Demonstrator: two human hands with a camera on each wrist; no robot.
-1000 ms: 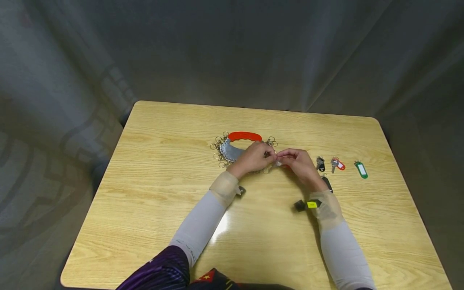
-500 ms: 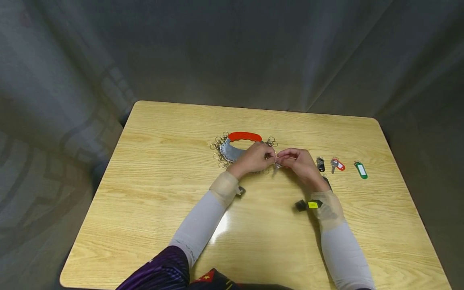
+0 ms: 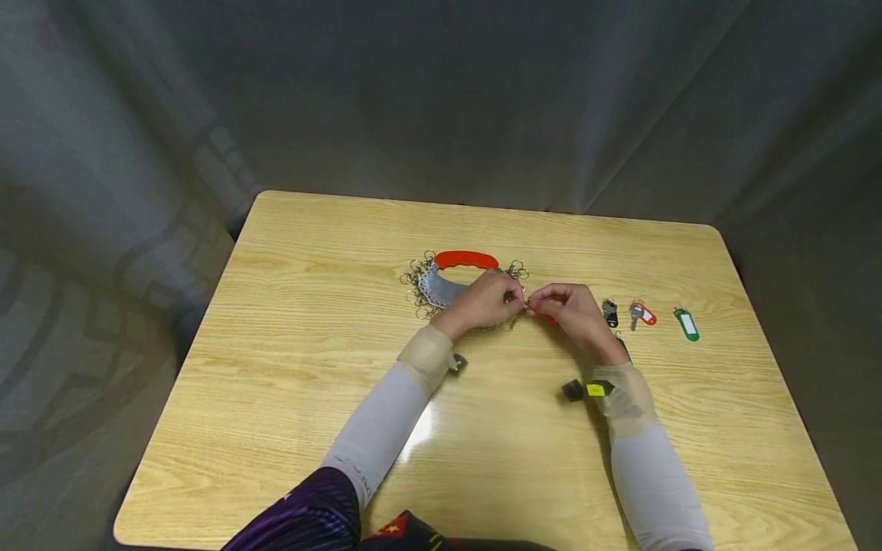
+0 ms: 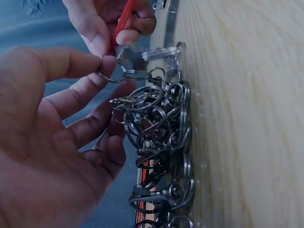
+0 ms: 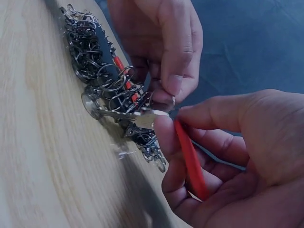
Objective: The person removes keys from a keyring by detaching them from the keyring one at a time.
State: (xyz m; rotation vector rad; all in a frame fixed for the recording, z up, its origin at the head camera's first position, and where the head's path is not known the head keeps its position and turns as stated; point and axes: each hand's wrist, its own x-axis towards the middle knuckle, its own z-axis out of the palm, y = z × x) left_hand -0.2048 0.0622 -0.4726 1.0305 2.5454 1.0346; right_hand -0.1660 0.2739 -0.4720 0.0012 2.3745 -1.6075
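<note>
In the head view, my left hand (image 3: 485,298) lies over the right part of a grey metal key holder (image 3: 437,287) with a red grip (image 3: 466,259). Its thumb and finger pinch a metal split ring (image 4: 111,80) at the holder's edge, clearest in the left wrist view. My right hand (image 3: 575,310) meets it fingertip to fingertip. Between its fingers and thumb it holds a red key tag (image 5: 190,161). A silver key (image 5: 137,118) sticks out beside the tag, close to the pinched ring. Fingers hide whether the key and that ring are linked.
Right of my hands lie a black-tagged key (image 3: 609,312), a red-tagged key (image 3: 642,312) and a green key tag (image 3: 687,324). A further black item (image 3: 622,348) is partly behind the right forearm. Several split rings (image 4: 161,114) crowd the holder's edge. Dark curtains (image 3: 441,99) surround the wooden table (image 3: 310,306).
Both hands stay almost in place. The right fingers have turned the key and tag slightly: the key hung below the fingertips half a second ago, and now the red tag shows under the right hand.
</note>
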